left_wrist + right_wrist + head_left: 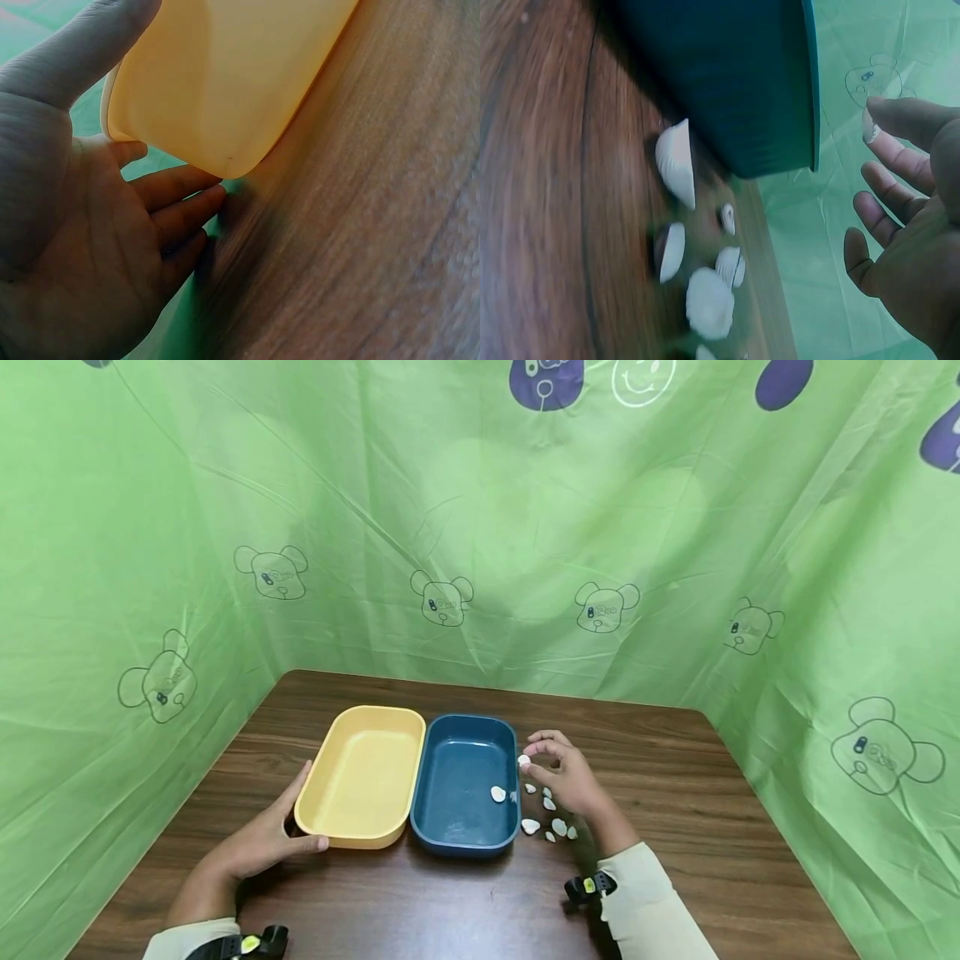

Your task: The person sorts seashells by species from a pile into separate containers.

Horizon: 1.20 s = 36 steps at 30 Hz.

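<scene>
Between the thumb and index finger of my right hand [572, 781] a small white seashell [524, 761] is pinched, held up beside the right rim of a blue tray [450, 847]. In the right wrist view the same shell [869, 126] shows at the fingertips, the other fingers spread apart. Inside the blue tray lies one white shell [498, 794]. My left hand [262, 841] rests at the near left corner of a yellow tray [363, 777], fingers extended along its left side and thumb across the front wall [225, 90].
Several ribbed seashells [559, 827] lie scattered on the brown wooden table [675, 810], right of the blue tray. The two trays stand side by side. Green curtains [480, 527] with bear drawings hang behind the table and on both sides.
</scene>
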Each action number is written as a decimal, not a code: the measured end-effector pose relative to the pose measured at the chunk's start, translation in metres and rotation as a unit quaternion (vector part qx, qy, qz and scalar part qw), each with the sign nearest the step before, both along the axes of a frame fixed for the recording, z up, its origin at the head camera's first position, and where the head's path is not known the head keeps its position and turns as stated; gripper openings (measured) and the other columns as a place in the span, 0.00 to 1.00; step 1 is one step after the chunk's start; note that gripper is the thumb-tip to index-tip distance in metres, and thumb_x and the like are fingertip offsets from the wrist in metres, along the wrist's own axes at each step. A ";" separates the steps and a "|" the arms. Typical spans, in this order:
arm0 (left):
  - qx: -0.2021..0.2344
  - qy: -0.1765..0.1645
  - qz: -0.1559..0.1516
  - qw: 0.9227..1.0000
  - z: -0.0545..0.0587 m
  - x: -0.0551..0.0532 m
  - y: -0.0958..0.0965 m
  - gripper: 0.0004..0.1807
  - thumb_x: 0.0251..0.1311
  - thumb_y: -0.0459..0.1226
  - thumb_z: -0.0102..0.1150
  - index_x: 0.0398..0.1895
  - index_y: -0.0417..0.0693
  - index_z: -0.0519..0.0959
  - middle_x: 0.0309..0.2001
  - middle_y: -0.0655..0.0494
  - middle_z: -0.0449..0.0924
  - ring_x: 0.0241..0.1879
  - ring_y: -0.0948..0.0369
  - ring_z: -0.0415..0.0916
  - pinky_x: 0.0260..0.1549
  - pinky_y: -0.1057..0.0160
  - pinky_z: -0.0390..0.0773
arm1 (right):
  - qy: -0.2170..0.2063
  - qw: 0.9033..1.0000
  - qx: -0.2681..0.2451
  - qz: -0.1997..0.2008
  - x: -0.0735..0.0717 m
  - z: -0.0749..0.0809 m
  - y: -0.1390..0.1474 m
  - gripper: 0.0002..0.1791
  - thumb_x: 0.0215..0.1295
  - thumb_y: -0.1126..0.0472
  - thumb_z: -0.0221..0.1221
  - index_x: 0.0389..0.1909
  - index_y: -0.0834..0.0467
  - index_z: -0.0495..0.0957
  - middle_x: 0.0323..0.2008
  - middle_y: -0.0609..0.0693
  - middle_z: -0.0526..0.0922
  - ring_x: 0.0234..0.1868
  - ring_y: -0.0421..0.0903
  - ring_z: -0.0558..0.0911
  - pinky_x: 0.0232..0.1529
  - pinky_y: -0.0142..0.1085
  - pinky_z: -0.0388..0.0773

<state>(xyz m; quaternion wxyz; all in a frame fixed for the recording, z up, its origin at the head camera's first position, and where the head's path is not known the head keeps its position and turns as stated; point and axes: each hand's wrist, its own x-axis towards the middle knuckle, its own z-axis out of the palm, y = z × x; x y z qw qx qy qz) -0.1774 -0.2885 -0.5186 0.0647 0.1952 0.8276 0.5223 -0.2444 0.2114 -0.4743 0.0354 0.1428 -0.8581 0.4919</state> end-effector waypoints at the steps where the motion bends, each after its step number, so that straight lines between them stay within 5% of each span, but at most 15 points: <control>1: 0.000 0.000 0.000 1.000 0.000 0.000 0.000 0.71 0.62 0.35 0.77 0.91 0.58 0.28 0.88 0.28 0.33 0.84 0.36 0.42 0.63 0.91 0.50 | -0.001 1.000 -0.003 0.002 0.000 0.001 -0.002 0.07 0.72 0.62 0.72 0.47 0.57 0.88 0.66 0.55 0.79 0.68 0.56 0.77 0.56 0.45 0.69; 8: 0.002 -0.002 0.002 1.000 0.000 0.000 0.000 0.71 0.63 0.35 0.77 0.91 0.57 0.28 0.88 0.28 0.33 0.85 0.40 0.42 0.63 0.91 0.50 | 0.004 1.000 -0.017 0.018 -0.003 0.004 -0.014 0.08 0.71 0.62 0.72 0.48 0.57 0.88 0.68 0.62 0.78 0.67 0.55 0.76 0.56 0.44 0.67; 31: 0.000 -0.006 0.004 1.000 0.000 0.000 0.001 0.71 0.63 0.35 0.77 0.91 0.57 0.28 0.88 0.28 0.33 0.84 0.36 0.42 0.62 0.91 0.50 | 0.002 0.998 -0.012 0.060 -0.002 0.008 -0.034 0.14 0.74 0.63 0.70 0.57 0.58 0.86 0.70 0.62 0.76 0.68 0.59 0.76 0.56 0.45 0.72; 36: -0.001 -0.003 0.004 1.000 0.000 0.000 0.000 0.71 0.63 0.35 0.77 0.91 0.58 0.28 0.88 0.28 0.34 0.85 0.45 0.44 0.63 0.91 0.50 | 0.001 0.999 -0.015 0.051 -0.002 0.009 -0.029 0.16 0.73 0.63 0.71 0.59 0.57 0.86 0.71 0.62 0.75 0.69 0.58 0.76 0.55 0.42 0.71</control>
